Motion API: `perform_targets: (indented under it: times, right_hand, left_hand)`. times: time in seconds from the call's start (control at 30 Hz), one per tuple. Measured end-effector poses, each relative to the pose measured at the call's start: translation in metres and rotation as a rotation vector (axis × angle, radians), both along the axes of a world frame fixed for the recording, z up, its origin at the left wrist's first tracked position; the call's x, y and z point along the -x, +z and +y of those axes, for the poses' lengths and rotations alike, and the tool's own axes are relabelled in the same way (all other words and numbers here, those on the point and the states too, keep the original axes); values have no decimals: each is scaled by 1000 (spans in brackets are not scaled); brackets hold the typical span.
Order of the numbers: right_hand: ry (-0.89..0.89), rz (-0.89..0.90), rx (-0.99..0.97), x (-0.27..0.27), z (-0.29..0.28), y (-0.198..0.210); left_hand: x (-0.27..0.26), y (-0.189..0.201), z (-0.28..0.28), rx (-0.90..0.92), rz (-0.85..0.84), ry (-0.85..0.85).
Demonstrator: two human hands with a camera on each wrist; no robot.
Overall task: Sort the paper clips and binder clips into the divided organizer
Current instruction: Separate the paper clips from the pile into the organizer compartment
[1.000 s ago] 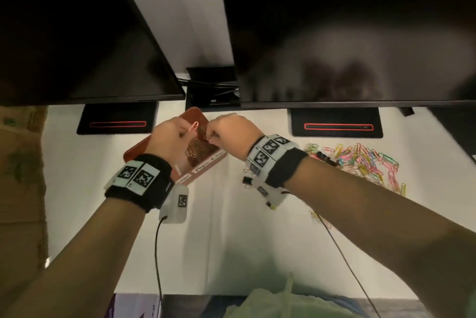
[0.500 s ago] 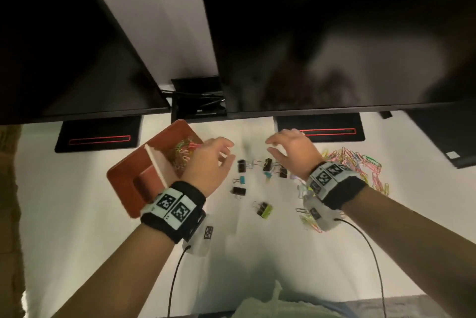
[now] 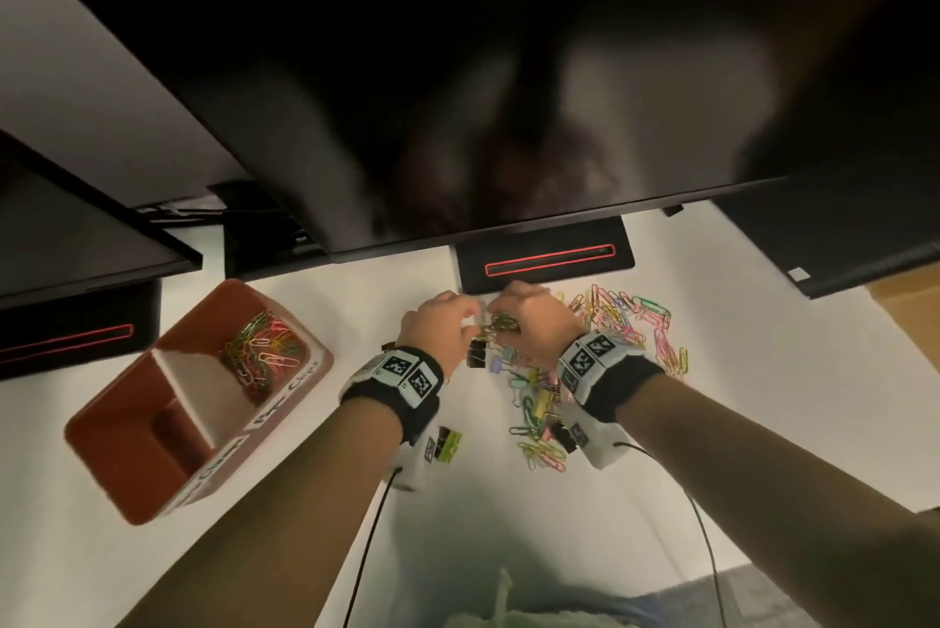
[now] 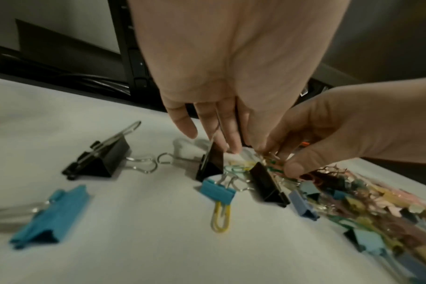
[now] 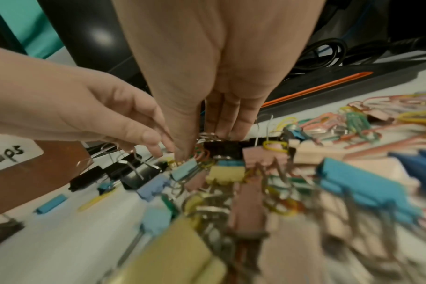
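Note:
The red-brown divided organizer (image 3: 127,464) stands at the left, with coloured paper clips (image 3: 262,347) in its far compartment. A small tangle of paper clips (image 3: 501,322) lies on the white table right of centre. My left hand (image 3: 475,317) and right hand (image 3: 508,317) meet over it. In the right wrist view my right hand (image 5: 200,146) pinches the tangle (image 5: 202,153) with thumb and fingers, and the left hand's fingertips (image 5: 158,149) pinch at it from the left. A black binder clip (image 4: 210,163) stands by my left hand (image 4: 231,148).
A big loose heap of paper clips (image 3: 630,322) lies to the right of my hands. Mixed binder clips (image 3: 539,403) spread toward me, with a yellow-green one (image 3: 447,442) under the left wrist. Monitors (image 3: 458,93) overhang the far table, and their stands (image 3: 547,261) sit close behind the hands.
Both hands left the organizer, swung right across the table with fingers spread, and now close together on the tangle of paper clips near the monitor stand.

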State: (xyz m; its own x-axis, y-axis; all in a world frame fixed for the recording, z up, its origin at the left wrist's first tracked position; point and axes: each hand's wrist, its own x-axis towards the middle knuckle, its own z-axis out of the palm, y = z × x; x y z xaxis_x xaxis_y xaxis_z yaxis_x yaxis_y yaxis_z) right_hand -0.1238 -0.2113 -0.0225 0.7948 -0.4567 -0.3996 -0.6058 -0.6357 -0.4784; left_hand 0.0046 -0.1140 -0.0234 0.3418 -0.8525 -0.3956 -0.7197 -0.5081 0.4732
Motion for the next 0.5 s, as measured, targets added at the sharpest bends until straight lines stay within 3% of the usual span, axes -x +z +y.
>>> perform_targets:
  times: [0.2, 0.5]
  right_hand:
    - [59, 11, -39, 10, 4, -6]
    - [24, 13, -65, 14, 3, 0]
  left_hand:
    - [1, -12, 3, -50, 7, -116]
    - [7, -16, 9, -110, -123, -217]
